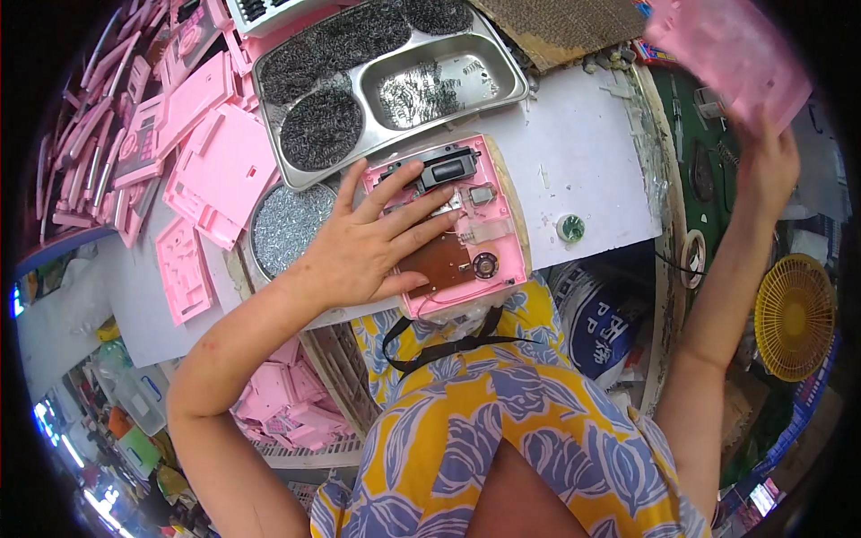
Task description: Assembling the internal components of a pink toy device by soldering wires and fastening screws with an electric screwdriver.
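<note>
My left hand (372, 238) lies flat, fingers spread, on an open pink plastic housing (499, 240) at the table's near edge. Inside the housing I see a brown circuit board (446, 263), a black block (446, 165) and a small round part. My right hand (767, 161) is raised far to the right and grips the lower edge of a blurred flat pink plastic panel (728, 49).
A steel compartment tray (508, 67) of dark springs and small screws stands behind the housing. A round dish of silver screws (285, 224) sits left of it. Pink plastic shells (202, 148) pile at the left. A yellow fan grille (794, 314) is at the right.
</note>
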{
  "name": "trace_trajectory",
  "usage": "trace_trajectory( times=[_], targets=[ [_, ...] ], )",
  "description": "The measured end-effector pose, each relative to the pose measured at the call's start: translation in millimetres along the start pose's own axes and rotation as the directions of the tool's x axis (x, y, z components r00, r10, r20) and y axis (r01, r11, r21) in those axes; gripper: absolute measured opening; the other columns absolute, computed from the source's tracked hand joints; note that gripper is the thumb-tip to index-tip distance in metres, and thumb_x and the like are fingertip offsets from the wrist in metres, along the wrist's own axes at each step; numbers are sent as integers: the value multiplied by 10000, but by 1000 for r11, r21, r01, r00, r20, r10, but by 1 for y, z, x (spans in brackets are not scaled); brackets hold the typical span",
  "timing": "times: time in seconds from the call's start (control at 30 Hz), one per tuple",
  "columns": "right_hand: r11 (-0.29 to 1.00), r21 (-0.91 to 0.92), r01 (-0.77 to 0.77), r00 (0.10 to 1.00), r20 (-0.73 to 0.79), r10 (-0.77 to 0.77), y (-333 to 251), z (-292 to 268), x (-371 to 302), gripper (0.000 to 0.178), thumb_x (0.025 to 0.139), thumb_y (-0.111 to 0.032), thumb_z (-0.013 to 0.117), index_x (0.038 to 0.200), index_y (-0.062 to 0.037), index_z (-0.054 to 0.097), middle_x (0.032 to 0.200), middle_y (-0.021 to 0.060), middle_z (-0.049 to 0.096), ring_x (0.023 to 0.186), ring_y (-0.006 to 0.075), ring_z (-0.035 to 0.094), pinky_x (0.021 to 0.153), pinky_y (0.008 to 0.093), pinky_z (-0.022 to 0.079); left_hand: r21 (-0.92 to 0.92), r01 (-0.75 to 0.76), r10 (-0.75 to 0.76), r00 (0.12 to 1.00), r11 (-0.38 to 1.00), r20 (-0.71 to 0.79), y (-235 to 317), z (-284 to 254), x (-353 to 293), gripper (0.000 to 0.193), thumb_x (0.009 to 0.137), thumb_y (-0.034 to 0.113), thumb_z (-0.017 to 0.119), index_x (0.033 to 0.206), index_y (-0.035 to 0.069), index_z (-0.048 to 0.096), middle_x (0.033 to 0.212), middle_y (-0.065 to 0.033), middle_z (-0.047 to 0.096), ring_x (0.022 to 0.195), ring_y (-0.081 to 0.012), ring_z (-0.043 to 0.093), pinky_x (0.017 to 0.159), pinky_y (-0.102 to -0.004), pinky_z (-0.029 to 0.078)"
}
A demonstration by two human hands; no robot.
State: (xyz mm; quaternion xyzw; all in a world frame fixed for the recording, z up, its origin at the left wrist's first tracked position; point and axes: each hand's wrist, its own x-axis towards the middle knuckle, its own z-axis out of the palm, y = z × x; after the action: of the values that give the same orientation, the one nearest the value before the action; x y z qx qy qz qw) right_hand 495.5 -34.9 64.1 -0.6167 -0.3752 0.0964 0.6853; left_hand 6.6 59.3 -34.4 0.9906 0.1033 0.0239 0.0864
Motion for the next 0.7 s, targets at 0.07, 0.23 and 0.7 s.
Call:
trace_trajectory(
  times=[0.07,0.23,0.7],
  targets=[
    [992,-24,-122,992,-31,122,-15,24,-73,279,983,-96,663,1164,115,638,1073,157,703,922,246,728,809,369,617,-104,-10,-5,991,995,-136,0,0,-4,700,900,550,591,1491,182,521,1558,-59,481,1469,-358,354,1206,-601,161],
    [912,-143,384,857,422,-295,-29,98,-174,293,953,-43,661,1219,80,654,1167,195,705,1048,327,708,872,411,600,-991,-21,-461,884,130,-79,33,-28,4,741,928,481,628,1504,50,452,1452,-156,552,1289,-282,543,1045,-428,442],
    [932,-214,-291,633,688,356,-28,99,-220,609,937,-66,691,1501,-56,461,705,18,627,601,90,576,583,255,456,-928,333,-798,598,165,73,69,-27,6,841,893,95,738,1556,-72,249,964,-123,719,781,-143,687,681,-247,537]
  ],
)
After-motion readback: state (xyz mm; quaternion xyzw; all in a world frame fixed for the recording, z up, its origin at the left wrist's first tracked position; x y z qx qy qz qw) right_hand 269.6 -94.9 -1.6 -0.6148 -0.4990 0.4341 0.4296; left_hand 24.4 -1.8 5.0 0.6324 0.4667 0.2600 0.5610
